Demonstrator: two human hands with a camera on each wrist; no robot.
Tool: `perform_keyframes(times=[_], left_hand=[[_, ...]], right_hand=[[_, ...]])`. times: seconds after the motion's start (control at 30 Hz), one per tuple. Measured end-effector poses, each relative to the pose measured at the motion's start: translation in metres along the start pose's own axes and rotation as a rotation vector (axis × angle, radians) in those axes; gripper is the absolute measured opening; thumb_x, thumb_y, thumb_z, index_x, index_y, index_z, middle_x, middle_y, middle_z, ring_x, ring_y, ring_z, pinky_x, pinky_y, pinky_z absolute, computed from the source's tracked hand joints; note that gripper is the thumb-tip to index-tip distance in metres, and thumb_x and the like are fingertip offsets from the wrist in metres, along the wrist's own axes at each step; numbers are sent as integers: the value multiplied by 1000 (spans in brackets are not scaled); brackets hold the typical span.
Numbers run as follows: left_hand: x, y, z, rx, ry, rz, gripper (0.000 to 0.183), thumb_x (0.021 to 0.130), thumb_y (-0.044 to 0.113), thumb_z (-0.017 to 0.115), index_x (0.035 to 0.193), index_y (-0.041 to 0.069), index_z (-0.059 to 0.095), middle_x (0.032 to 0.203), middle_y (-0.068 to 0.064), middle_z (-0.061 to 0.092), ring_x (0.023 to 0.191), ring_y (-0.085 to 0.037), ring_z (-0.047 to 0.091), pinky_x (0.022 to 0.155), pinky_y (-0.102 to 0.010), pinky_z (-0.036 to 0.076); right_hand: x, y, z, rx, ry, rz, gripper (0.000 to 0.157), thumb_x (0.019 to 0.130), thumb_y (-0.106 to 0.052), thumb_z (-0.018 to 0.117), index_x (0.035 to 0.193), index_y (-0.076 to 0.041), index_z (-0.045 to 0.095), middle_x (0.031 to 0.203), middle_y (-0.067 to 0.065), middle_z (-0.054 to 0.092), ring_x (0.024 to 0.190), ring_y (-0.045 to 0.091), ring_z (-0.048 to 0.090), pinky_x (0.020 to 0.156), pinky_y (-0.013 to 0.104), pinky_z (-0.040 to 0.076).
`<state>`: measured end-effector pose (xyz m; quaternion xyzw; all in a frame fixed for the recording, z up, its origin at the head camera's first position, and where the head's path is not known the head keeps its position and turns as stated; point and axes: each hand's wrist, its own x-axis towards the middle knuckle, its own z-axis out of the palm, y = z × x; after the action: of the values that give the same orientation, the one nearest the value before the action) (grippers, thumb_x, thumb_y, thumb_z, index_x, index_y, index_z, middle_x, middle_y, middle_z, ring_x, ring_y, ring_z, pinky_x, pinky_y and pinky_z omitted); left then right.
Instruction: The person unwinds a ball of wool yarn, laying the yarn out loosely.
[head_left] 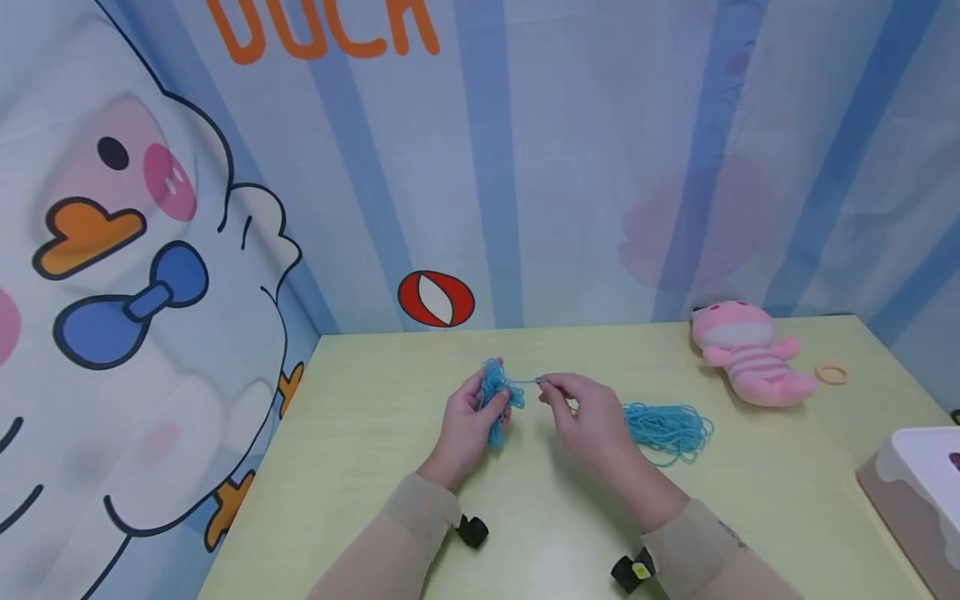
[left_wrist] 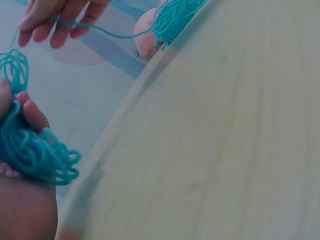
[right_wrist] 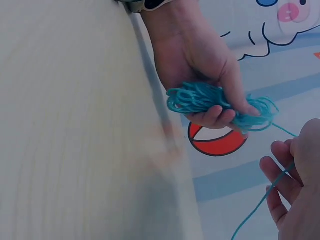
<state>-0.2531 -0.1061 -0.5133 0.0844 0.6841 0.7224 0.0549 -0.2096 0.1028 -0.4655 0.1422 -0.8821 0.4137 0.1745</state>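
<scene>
A looped bundle of blue yarn is gripped in my left hand, the thumb pressed across its middle. In the right wrist view, loops of this yarn bundle stick out on both sides of the left hand. My right hand pinches a single strand of yarn that leads off the bundle. The strand runs on past the right hand, and in the left wrist view it reaches a loose pile of blue yarn. On the table, this yarn pile lies just right of my right hand.
A pink striped plush toy lies at the back right of the table, beside a small tan ring. A white-topped box stands at the right edge. A printed curtain hangs behind the table.
</scene>
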Motion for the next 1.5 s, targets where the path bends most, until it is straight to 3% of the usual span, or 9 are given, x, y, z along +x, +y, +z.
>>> perform_keyframes(times=[0.2,0.37,0.5,0.6,0.8,1.0,1.17,1.33,1.5], left_hand=[[1,-2,-1,110,36,-20,51,109,19,71,159,20,60,119,-7,78,100,-19,72,96,-19,60],[2,-2,-1,73,7,-33,40,107,18,73,147,13,69,138,-3,77,113,-27,75,100,-23,61],[1,-1,-1,68,-32,-56,36,106,17,74,142,11,72,128,-6,81,103,-17,79,102,-26,62],[1,-2,-1,51,-48,-72,34,107,16,73,141,11,71,125,-11,80,101,-13,80,102,-29,63],[1,-3,-1,8,-17,-97,31,112,20,66,142,12,64,108,-11,75,88,-15,74,88,-28,66],[2,-4,-1,47,23,-89,37,114,34,62,143,12,59,99,-5,67,84,-17,67,83,-26,62],[4,-6,-1,26,68,-89,39,112,43,62,135,11,62,96,-5,69,81,-16,68,80,-26,62],[6,-7,-1,-53,106,-70,38,111,46,63,123,10,64,98,-8,68,73,-15,64,69,-25,61],[5,-6,0,-103,114,-71,35,112,45,63,123,12,64,102,-8,69,71,-13,62,64,-23,59]], right_hand=[[-2,3,-21,70,132,-51,21,109,-11,69,124,-8,82,98,5,85,93,24,81,60,22,55],[-6,15,-39,107,187,11,21,108,-9,68,123,-8,82,97,6,84,89,14,77,54,19,49],[-10,32,-55,136,253,44,19,108,-7,68,120,-5,83,94,10,83,84,-11,68,55,14,50],[-14,42,-65,143,303,79,18,108,-10,68,118,-5,83,93,13,82,81,-19,65,58,10,50],[-22,54,-83,141,316,192,23,111,-21,67,123,-8,81,96,14,81,80,-18,65,60,11,52],[-32,70,-100,136,315,226,24,111,-17,66,126,-4,79,90,-7,77,80,-15,66,66,9,53],[-40,82,-113,53,268,261,26,111,-17,65,123,1,79,91,6,79,76,-7,67,68,9,54],[-47,91,-119,-165,92,335,37,111,-30,64,124,1,80,102,17,82,82,15,67,68,24,52],[-48,96,-120,-251,-26,374,41,108,-33,63,124,1,81,107,19,83,86,26,73,72,39,55]])
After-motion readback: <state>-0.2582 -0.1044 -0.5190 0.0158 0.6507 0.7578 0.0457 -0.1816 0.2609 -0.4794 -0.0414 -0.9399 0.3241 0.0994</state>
